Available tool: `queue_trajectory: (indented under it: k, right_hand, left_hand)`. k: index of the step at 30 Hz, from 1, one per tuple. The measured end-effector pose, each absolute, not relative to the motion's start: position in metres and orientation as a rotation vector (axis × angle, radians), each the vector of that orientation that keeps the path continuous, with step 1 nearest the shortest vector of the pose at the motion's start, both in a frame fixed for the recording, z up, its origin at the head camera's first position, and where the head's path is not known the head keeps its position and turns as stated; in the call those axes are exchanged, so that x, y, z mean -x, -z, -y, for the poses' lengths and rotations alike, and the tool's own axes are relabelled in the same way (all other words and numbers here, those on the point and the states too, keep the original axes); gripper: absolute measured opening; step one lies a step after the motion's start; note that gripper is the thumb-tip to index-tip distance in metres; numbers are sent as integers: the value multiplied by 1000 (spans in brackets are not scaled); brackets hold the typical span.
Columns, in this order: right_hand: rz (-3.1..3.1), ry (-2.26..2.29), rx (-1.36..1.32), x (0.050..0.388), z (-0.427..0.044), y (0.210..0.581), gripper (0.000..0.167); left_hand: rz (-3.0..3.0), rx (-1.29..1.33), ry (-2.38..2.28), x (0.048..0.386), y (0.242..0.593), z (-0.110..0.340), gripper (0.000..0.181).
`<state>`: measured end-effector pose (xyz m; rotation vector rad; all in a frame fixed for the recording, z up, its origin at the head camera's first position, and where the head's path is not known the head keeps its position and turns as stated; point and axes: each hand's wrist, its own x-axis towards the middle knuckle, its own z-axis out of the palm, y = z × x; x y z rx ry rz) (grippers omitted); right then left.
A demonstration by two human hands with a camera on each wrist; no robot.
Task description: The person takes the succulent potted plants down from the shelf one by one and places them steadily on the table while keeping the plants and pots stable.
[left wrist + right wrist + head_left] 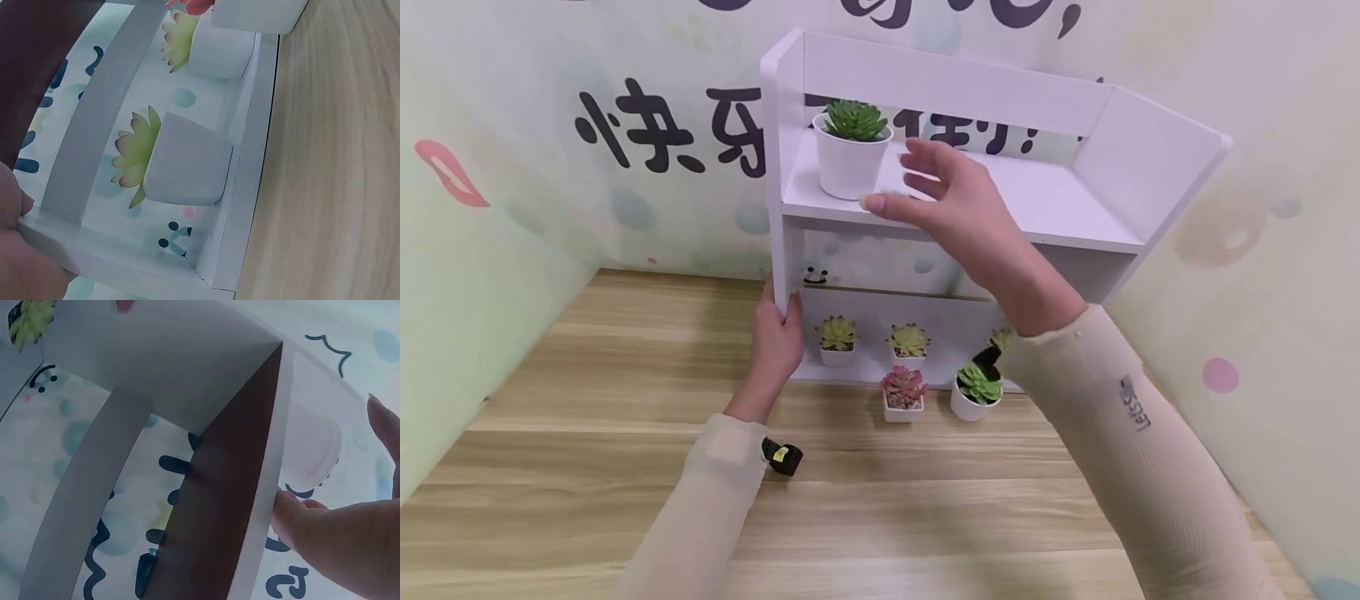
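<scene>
Left hand [778,337] on the white shelf [1075,204], right hand [962,200] beside the top plant [856,121]

I count six plants from my end. The top plant, green and the biggest of them, stands upright in a round white pot [848,167] at the left end of the shelf's upper level. Just right of that pot I have the right hand, its thumb and fingers spread apart and wrapped around nothing. The thumb tip shows over the front edge of the upper level; I cannot tell whether it touches the board. The left hand grips the shelf's left side panel [780,242] lower down, thumb on the inner side.

On the lower level I see two square pots with yellow-green plants, a left one [837,333] and a middle one [908,340]. A third yellow-green plant [1002,337] shows only its top beside the right sleeve [1112,417]; its pot is hidden from me. Two more plants stand upright on the table [865,517], in front of the shelf: one pink plant [903,387] in a square pot and, to its right, one green plant [977,383] in a round pot.

I have two small black cameras, one at the left cuff [784,457] and one at the right [988,360]. Behind, the wall [550,225] carries two rows of dark lettering and one smiling face [816,275], seen through the shelf's back.
</scene>
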<state>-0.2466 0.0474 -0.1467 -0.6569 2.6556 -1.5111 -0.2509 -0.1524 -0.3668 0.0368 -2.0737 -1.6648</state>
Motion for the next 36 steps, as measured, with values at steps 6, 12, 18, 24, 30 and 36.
queue_trajectory:
  k: [6, 12, 18, 24, 30, 36]
  right_hand:
    - [-2702, 1394, 572, 262, -32, 137, 97]
    - [-2680, 1392, 524, 270, -17, 133, 100]
    - [-2725, 1418, 451, 279, -5, 131, 88]
    - [-2696, 1498, 446, 285, 1, 132, 77]
    - [-2641, 1570, 403, 283, -4, 131, 83]
    - [-2603, 1616, 480, 272, -13, 131, 77]
  left_hand:
    - [2085, -43, 1660, 252, 369, 154, 54]
    - [2096, -60, 1656, 251, 370, 154, 55]
    - [2091, -33, 1654, 251, 370, 154, 53]
    - [2080, -25, 1670, 252, 369, 155, 55]
    - [2088, -48, 1660, 253, 371, 155, 56]
    - [2075, -12, 1648, 252, 371, 154, 56]
